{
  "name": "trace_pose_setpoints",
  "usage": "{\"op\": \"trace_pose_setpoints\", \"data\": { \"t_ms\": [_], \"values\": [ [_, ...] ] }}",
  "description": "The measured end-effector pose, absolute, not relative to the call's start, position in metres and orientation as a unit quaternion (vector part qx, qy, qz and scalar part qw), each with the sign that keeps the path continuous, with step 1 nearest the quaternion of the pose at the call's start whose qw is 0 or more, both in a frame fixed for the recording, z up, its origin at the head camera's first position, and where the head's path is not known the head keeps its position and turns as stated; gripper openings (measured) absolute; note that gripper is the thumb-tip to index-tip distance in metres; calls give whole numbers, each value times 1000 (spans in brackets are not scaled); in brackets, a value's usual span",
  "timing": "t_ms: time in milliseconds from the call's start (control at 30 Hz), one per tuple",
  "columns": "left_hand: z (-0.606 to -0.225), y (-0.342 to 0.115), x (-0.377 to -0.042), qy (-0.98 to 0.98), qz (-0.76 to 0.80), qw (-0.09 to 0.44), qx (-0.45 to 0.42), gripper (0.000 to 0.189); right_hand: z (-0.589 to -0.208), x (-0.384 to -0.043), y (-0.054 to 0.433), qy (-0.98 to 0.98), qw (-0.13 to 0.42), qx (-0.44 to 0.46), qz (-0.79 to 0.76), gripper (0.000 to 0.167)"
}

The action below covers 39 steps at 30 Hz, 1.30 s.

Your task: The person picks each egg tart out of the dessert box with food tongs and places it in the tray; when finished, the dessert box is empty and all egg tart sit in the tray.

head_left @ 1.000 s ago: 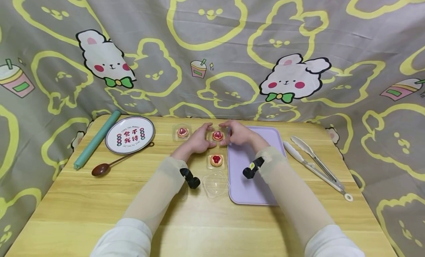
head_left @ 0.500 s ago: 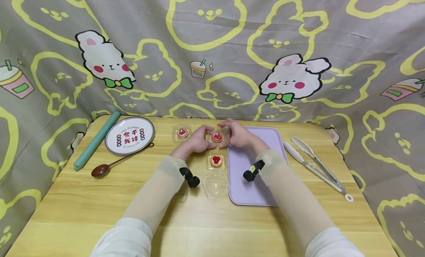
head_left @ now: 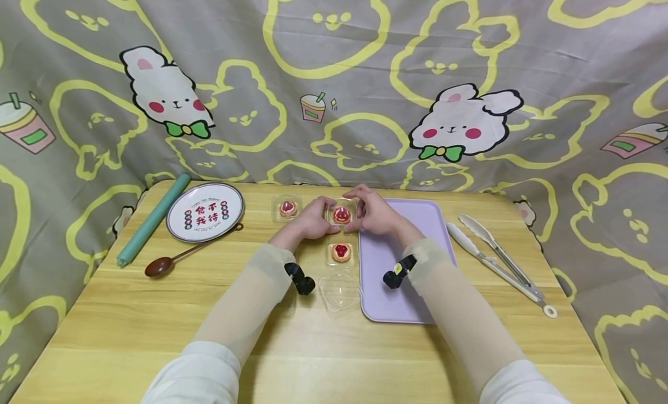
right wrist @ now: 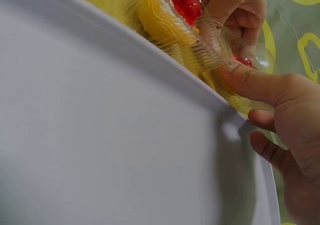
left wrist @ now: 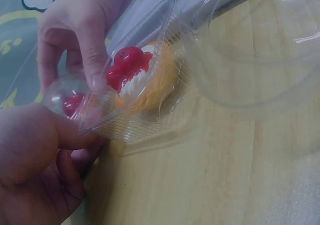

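Note:
A small fruit tart [head_left: 341,214] with glossy red topping sits inside a clear domed plastic box [left wrist: 64,87] at the back middle of the table. From its left side my left hand [head_left: 315,218] pinches the box, thumb at the near edge. My right hand [head_left: 377,211] pinches the opposite side, its thumb [right wrist: 255,82] pressing the front rim. Just in front of the hands, a second tart [left wrist: 145,80] sits in a ridged clear container [head_left: 334,262]. Another boxed tart [head_left: 287,208] stands to the left of the hands.
A lilac tray [head_left: 394,299] lies right beside the boxes, under my right forearm. Nearer me is a clear plastic lid [head_left: 339,291]. Tongs [head_left: 496,265] lie far right. A plate [head_left: 204,213], brown ladle [head_left: 159,267] and green roll [head_left: 153,218] occupy the left.
Both hands stay at the same box. My right fingers have lifted and closed in slightly towards it, and my left fingertips have come a little nearer. The other things have not moved.

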<state>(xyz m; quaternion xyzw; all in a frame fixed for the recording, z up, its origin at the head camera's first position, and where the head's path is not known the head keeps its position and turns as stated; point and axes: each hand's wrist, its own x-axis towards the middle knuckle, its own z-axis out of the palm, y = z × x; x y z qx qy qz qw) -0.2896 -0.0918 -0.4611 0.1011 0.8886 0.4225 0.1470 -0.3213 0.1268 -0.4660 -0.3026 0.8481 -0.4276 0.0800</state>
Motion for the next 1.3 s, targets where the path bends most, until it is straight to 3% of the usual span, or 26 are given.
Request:
{"op": "trace_pose_setpoints", "data": {
  "t_ms": [367,600,867,1300],
  "values": [
    [-458,-93,-290,892,416,147,101,71,-469,-320,127,848,68,-301,-431,89],
    [-458,-94,-290,891,413,146,121,72,-464,-324,128,872,101,-277,-391,96],
    [-460,-94,-291,892,413,146,115,75,-465,-323,129,854,126,-239,-445,82],
    [-459,-94,-294,893,412,146,110,73,-468,-316,130,840,100,-248,-471,82]
  ]
}}
